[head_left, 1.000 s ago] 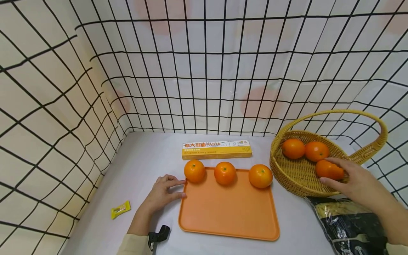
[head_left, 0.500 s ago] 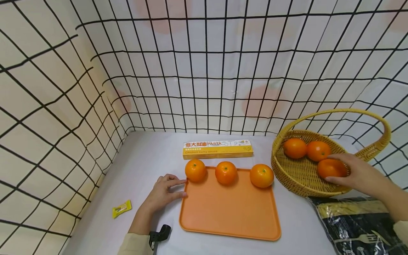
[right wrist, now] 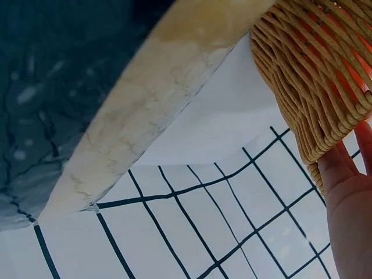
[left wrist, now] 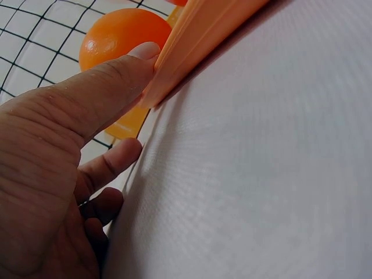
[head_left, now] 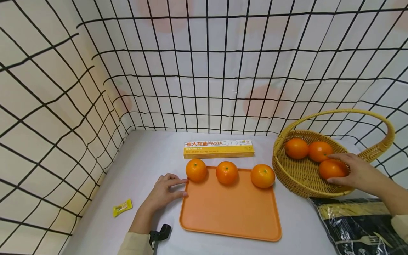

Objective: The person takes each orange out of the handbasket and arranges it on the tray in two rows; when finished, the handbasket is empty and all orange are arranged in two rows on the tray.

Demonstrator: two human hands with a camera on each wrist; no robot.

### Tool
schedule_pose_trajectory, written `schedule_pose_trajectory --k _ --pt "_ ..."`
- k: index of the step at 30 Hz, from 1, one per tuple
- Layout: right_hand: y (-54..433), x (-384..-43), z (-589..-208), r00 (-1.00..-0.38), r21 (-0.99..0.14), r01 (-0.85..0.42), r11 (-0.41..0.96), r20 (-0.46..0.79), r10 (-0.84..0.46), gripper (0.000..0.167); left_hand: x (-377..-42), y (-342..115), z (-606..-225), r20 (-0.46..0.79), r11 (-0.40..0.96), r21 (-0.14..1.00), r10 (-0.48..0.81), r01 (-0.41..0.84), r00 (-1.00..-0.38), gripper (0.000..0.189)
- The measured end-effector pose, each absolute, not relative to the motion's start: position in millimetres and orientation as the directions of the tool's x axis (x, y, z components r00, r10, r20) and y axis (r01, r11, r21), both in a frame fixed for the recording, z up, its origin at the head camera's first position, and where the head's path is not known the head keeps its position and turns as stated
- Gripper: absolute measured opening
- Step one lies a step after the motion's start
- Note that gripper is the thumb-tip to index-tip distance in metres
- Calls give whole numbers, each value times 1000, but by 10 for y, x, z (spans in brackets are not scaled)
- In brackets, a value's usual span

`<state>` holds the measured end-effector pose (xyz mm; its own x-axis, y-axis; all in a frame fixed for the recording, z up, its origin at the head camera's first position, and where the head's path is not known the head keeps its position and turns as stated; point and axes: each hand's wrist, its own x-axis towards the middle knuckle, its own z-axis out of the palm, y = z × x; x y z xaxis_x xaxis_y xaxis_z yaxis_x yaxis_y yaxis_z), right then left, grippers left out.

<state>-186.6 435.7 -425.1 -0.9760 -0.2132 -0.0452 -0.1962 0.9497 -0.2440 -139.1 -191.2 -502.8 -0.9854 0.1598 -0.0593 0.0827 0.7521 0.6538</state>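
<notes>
In the head view, my left hand (head_left: 166, 191) touches the left edge of an orange tray (head_left: 231, 216) with thumb and forefinger. The left wrist view shows the thumb (left wrist: 119, 78) against the tray's rim (left wrist: 180, 52). Along the tray's far edge sit a left orange (head_left: 196, 170), a middle orange (head_left: 227, 173) and a right orange (head_left: 262, 176). My right hand (head_left: 358, 173) reaches into a wicker basket (head_left: 296, 182) and grips an orange (head_left: 333, 169) between thumb and fingers. Two more oranges (head_left: 296, 148) lie behind it in the basket. In the right wrist view, the basket wall (right wrist: 314, 75) hides the fingertips.
A yellow-and-white pasta box (head_left: 219, 149) lies behind the tray. At the far left is a small yellow packet (head_left: 122, 208). A dark plastic bag (head_left: 360, 226) lies in front of the basket. Black wire grid (head_left: 207, 76) stands at the back and sides.
My right forearm has swung to the right, showing more of the dark bag. The gripped orange has stayed low in the basket and looks slightly turned. My left hand and the tray keep their places.
</notes>
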Motion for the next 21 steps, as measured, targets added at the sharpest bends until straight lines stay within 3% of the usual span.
schedule_pose_trajectory --k 21 --pt "4340 -1892 -4246 -973 -265 -173 949 -106 -207 100 -1385 -1910 -5007 -55 746 660 165 88 -985 45"
